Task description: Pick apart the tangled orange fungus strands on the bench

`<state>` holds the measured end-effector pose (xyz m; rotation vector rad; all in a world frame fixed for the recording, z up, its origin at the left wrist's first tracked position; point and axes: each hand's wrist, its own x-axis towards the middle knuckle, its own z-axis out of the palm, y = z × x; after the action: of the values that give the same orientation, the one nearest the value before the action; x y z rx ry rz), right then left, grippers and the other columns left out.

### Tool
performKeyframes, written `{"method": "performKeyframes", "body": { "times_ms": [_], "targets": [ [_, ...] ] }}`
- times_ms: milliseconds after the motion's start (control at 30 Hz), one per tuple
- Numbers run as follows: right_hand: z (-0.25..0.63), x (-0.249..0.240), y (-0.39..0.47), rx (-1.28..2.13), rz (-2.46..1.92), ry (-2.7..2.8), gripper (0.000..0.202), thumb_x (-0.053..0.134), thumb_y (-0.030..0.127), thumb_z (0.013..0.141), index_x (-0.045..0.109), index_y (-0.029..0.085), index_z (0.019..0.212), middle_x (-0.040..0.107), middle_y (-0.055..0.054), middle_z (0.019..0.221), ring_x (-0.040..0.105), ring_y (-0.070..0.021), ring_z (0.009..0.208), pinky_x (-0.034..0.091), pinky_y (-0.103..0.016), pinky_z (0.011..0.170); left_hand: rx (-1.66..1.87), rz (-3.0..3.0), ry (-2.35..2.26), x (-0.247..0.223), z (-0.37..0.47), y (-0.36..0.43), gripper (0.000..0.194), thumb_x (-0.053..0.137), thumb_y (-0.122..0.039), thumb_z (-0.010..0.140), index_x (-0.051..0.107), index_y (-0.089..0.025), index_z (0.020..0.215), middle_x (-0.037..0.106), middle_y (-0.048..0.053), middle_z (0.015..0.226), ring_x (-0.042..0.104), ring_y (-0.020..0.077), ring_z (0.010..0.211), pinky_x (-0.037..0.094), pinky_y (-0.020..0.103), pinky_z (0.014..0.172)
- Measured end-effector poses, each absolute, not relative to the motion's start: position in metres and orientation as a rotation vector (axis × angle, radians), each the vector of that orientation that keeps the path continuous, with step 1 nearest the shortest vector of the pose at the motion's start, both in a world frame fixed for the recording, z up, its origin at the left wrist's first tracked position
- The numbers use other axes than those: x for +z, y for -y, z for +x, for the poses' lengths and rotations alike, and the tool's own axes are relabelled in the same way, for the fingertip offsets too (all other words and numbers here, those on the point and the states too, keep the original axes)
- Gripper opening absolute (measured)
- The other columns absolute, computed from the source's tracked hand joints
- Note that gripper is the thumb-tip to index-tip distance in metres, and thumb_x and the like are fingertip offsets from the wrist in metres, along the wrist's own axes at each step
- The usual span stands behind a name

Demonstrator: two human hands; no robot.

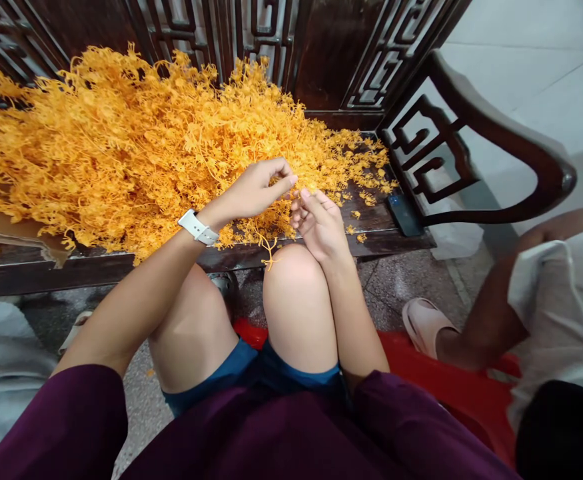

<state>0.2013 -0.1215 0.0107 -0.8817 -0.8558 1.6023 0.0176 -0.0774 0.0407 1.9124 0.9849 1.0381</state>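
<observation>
Closest to the camera, along the bottom of the frame, is a dark purple top [271, 433], then blue shorts [211, 383] and 2 bare knees [296, 287]. A shiny red plastic surface [446, 393] shows lower right, over grey speckled floor [138, 417].

Both hands are up around the middle of the frame, nearly meeting. The left hand [261, 187] has a white-strapped watch [198, 227] at the wrist, and its thumb and index finger are brought close together. The right hand [321, 223] is palm up, fingers curled in toward the thumb. They're right by the yellow-orange stuff, but honestly I can't tell if either set of fingers is clamped on a bit of it. A thin, branching yellow-orange sprig [270, 253] sits just below them, by the knee.

There's another person lower right, in pale shorts [566, 300] and a cream slide sandal [428, 327].

Past the hands is a huge heap of frilly yellow-orange plant sprigs [136, 147], filling the upper left and center of a dark brown wooden counter [378, 230]. Brown cardboard [1, 213] pokes out at the left, and a dark flat phone-like thing [405, 215] lies right of center. Behind: a carved dark wooden back panel [326, 53], plus a curved wooden armrest [516, 143] upper right.
</observation>
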Motion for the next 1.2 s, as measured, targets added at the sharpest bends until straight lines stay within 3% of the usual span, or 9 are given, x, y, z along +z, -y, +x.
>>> {"method": "performKeyframes", "body": {
  "times_ms": [100, 233, 333, 633, 733, 833, 967, 1200],
  "targets": [
    [0.201, 0.009, 0.124, 1.535, -0.903, 0.917, 0.041, 0.101, 0.053, 0.077, 0.072, 0.024, 0.086, 0.071, 0.004, 0.077, 0.055, -0.0081, 0.059, 0.046, -0.024, 0.054, 0.985, 1.887, -0.951, 0.046, 0.019, 0.080, 0.031, 0.065, -0.039, 0.106, 0.072, -0.019, 0.084, 0.070, 0.000, 0.077, 0.060, 0.0117, 0.073, 0.044, 0.031, 0.073],
    [0.202, 0.009, 0.126, 1.470, -0.893, 1.038, 0.042, 0.100, 0.056, 0.078, 0.075, 0.023, 0.086, 0.072, 0.001, 0.078, 0.056, -0.0083, 0.061, 0.046, -0.024, 0.055, 0.967, 1.789, -0.838, 0.051, 0.017, 0.079, 0.038, 0.078, -0.053, 0.097, 0.076, -0.018, 0.082, 0.077, 0.003, 0.081, 0.067, 0.0128, 0.078, 0.052, 0.030, 0.079],
    [0.203, 0.011, 0.127, 1.514, -0.848, 1.086, 0.042, 0.099, 0.058, 0.078, 0.078, 0.024, 0.089, 0.073, 0.001, 0.082, 0.059, -0.0095, 0.065, 0.048, -0.024, 0.056, 0.963, 1.650, -0.795, 0.051, 0.015, 0.078, 0.043, 0.084, -0.057, 0.092, 0.073, -0.018, 0.078, 0.074, 0.002, 0.075, 0.068, 0.0129, 0.073, 0.056, 0.031, 0.077],
    [0.206, 0.008, 0.126, 1.518, -0.664, 1.229, 0.035, 0.093, 0.057, 0.087, 0.078, 0.026, 0.081, 0.071, -0.001, 0.081, 0.064, -0.0152, 0.078, 0.051, -0.028, 0.067, 0.825, 1.332, -0.617, 0.048, 0.026, 0.086, 0.023, 0.070, -0.018, 0.094, 0.063, -0.019, 0.073, 0.070, 0.001, 0.068, 0.068, 0.0126, 0.061, 0.060, 0.034, 0.070],
    [0.210, 0.010, 0.127, 1.478, -0.569, 1.441, 0.035, 0.088, 0.057, 0.092, 0.078, 0.026, 0.081, 0.078, -0.004, 0.096, 0.067, -0.0178, 0.087, 0.056, -0.033, 0.079, 0.935, 1.252, -0.716, 0.048, 0.020, 0.078, 0.024, 0.063, -0.021, 0.099, 0.055, -0.020, 0.077, 0.069, 0.000, 0.073, 0.068, 0.0102, 0.062, 0.063, 0.031, 0.072],
    [0.212, 0.017, 0.130, 1.518, -0.469, 1.714, 0.027, 0.083, 0.049, 0.099, 0.082, 0.024, 0.088, 0.082, -0.006, 0.113, 0.074, -0.0200, 0.103, 0.058, -0.038, 0.096, 1.082, 1.263, -0.821, 0.047, 0.003, 0.065, 0.028, 0.060, -0.036, 0.107, 0.053, -0.021, 0.085, 0.071, 0.001, 0.084, 0.074, 0.0106, 0.075, 0.067, 0.032, 0.083],
    [0.213, 0.021, 0.133, 1.633, -0.500, 1.724, 0.012, 0.088, 0.032, 0.097, 0.086, 0.022, 0.103, 0.084, -0.003, 0.096, 0.077, -0.0147, 0.089, 0.058, -0.029, 0.084, 1.157, 1.284, -0.975, 0.051, -0.017, 0.058, 0.030, 0.065, -0.048, 0.108, 0.062, -0.020, 0.095, 0.071, 0.002, 0.085, 0.074, 0.0108, 0.080, 0.066, 0.027, 0.082],
    [0.217, 0.012, 0.130, 1.751, -0.458, 1.639, 0.023, 0.093, 0.019, 0.089, 0.089, 0.022, 0.111, 0.084, -0.002, 0.092, 0.077, -0.0115, 0.081, 0.057, -0.022, 0.074, 1.103, 1.197, -1.005, 0.060, -0.009, 0.068, 0.022, 0.065, -0.033, 0.109, 0.072, -0.017, 0.095, 0.074, 0.003, 0.089, 0.069, 0.0065, 0.075, 0.061, 0.019, 0.075]
  ]
}}
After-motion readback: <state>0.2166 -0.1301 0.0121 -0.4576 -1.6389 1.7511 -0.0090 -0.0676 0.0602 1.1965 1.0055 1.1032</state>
